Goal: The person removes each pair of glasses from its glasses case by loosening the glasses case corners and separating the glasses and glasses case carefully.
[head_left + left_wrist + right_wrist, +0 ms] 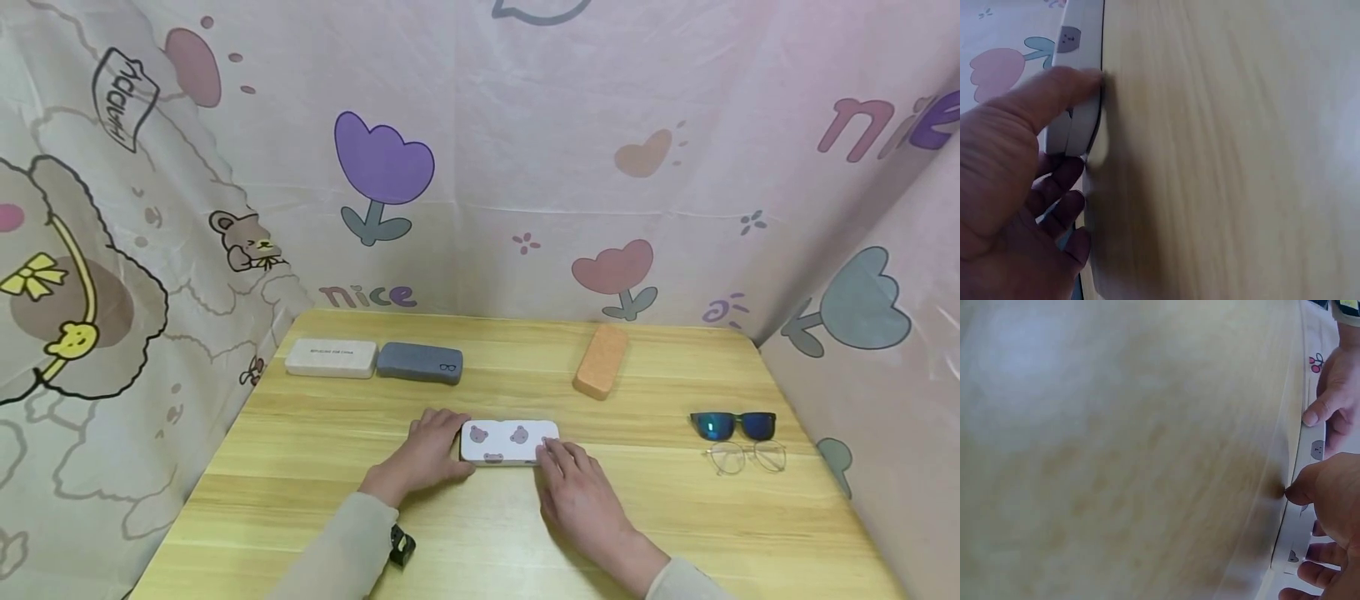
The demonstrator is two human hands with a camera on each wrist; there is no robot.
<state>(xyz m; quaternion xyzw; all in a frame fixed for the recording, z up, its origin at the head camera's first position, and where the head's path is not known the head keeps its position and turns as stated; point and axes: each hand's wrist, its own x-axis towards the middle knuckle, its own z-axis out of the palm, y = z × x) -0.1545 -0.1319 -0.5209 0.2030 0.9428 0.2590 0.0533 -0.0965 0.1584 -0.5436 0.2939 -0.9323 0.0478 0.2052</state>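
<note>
A white glasses case (506, 442) printed with small bear heads lies closed near the middle of the wooden table. My left hand (431, 450) grips its left end, thumb along the near side and fingers around the far corner. In the left wrist view, the left thumb (1054, 94) presses on the case's side wall. At the other end, my right hand (585, 500) holds the case with its fingertips over the right edge of the lid. The right wrist view has the right thumb (1302, 487) against the near side, with the other fingers beyond the case.
At the back left, a white case (332, 358) and a blue-grey case (420, 363) lie side by side. An orange case (602, 361) is at the back right. Sunglasses (733, 426) and thin-framed glasses (748, 457) rest near the right edge. Printed curtains (487, 167) surround the table.
</note>
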